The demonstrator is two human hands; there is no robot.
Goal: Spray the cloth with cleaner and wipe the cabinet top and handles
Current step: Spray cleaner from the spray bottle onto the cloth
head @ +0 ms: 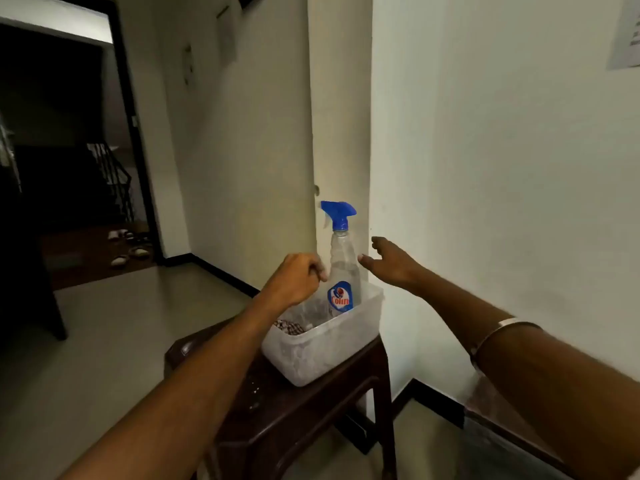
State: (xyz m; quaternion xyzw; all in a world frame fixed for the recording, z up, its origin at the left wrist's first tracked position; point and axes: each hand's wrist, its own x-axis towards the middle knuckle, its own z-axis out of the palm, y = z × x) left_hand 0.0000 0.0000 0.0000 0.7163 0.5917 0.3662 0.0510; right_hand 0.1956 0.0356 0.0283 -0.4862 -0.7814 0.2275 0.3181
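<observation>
Spray bottle (341, 268): upright in tub (346, 336), centre frame (between both hands).
Left hand (296, 278): fingers curled, holding nothing.
Right hand (389, 263): fingers spread, just beside bottle.

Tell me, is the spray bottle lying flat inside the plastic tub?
No, the spray bottle stands upright in the plastic tub, its blue trigger on top.

bottle (343, 268): clear plastic, blue trigger head, blue and white label with red lettering
tub (329, 344): cloudy, see-through white
cloth (289, 327): small check pattern in dark and pale tones
table (287, 410): dark brown wood, glossy
wall (502, 168): white
skirting (436, 400): black
floor (86, 341): pale grey
bangle (502, 327): silver
slippers (130, 244): pale, on a brown mat
</observation>
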